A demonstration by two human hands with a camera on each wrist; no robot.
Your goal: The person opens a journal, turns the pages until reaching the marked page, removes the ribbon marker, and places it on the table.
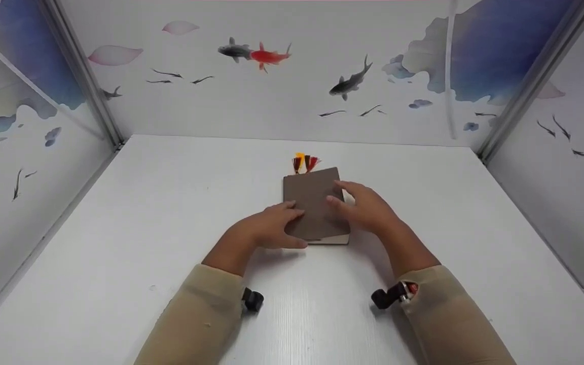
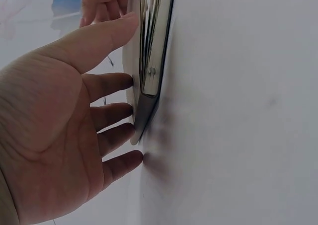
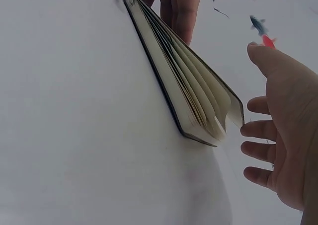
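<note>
A brown notebook (image 1: 315,203) lies on the white table with its front cover slightly lifted on the right side. Several pages (image 3: 198,96) fan apart beneath the cover in the right wrist view. Dark, red and yellow tassels (image 1: 304,162) stick out past its far edge. My left hand (image 1: 274,225) is at the spine side, its straight fingers touching the cover. On the opposite side is my right hand (image 1: 368,205), fingers extended at the raised cover edge. In the right wrist view its fingertips (image 3: 251,129) come close to that edge; whether they touch it I cannot tell.
The white table (image 1: 180,177) is enclosed by printed panels (image 1: 292,101) at the back and both sides, with fish and lotus patterns. Metal posts (image 1: 86,76) stand at the back corners. A small black device (image 1: 253,300) is fixed at each sleeve cuff.
</note>
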